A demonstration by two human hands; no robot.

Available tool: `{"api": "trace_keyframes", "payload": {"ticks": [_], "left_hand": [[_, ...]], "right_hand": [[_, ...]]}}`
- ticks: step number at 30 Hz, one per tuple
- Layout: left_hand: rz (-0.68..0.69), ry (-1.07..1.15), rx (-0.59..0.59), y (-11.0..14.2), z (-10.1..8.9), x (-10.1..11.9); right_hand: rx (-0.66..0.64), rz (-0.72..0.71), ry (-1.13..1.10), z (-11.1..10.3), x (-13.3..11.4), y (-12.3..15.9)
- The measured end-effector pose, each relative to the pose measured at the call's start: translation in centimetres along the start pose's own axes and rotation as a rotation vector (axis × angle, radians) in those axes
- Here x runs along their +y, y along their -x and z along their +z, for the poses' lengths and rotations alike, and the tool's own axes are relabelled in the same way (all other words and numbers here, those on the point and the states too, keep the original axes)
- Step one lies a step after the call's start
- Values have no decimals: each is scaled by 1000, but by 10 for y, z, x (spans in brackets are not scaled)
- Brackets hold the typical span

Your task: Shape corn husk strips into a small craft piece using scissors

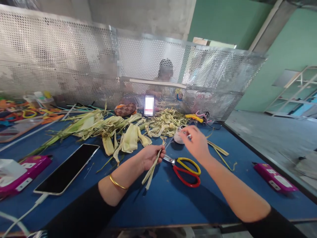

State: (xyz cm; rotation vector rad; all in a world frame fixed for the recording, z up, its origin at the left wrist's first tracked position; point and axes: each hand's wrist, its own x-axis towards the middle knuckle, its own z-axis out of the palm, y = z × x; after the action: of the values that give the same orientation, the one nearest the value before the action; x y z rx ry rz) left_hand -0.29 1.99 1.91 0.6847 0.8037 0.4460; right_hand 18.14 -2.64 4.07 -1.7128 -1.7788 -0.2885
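Pinched in my left hand (153, 157) is a small bundle of pale corn husk strips (151, 173), their ends hanging down toward me. A thin thread (169, 142) runs from the bundle up and right toward my right hand (195, 142). That hand is slightly blurred, its thumb and fingers closed on the thread. Just behind and left of its fingers sits a ball of white thread (178, 136). Scissors (187, 172) with one yellow and one red handle lie between my hands, blade tips partly hidden by my left hand.
Corn husks (130, 138) and a heap of shredded husk (168, 120) lie behind my hands. A phone (66, 170) on a cable lies left, beside a magenta box (34, 173). Another magenta box (274, 178) is at right. A perforated metal screen (148, 59) stands behind; people sit beyond it.
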Motion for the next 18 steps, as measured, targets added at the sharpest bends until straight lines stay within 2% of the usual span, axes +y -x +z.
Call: {"api": "trace_keyframes", "payload": {"ticks": [1, 2, 4, 7, 10, 14, 16, 18], "left_hand": [[5, 0, 3, 0, 0, 1], [10, -2, 6, 0, -1, 1], [20, -10, 14, 0, -2, 3], [28, -22, 29, -1, -4, 5], [22, -32, 44, -2, -5, 6], [10, -42, 51, -4, -5, 6], [9, -47, 54, -5, -5, 6], [10, -51, 55, -5, -6, 7]], "right_hand": [[30, 144, 114, 2, 5, -13], [-14, 231, 209, 6, 9, -25], [-218, 287, 335, 14, 15, -42], [-312, 318, 361, 21, 23, -49], [-325, 357, 386, 14, 40, -46], [-342, 402, 431, -10, 67, -39], [-333, 394, 437, -21, 70, -30], [-265, 333, 437, -27, 60, -12]]}}
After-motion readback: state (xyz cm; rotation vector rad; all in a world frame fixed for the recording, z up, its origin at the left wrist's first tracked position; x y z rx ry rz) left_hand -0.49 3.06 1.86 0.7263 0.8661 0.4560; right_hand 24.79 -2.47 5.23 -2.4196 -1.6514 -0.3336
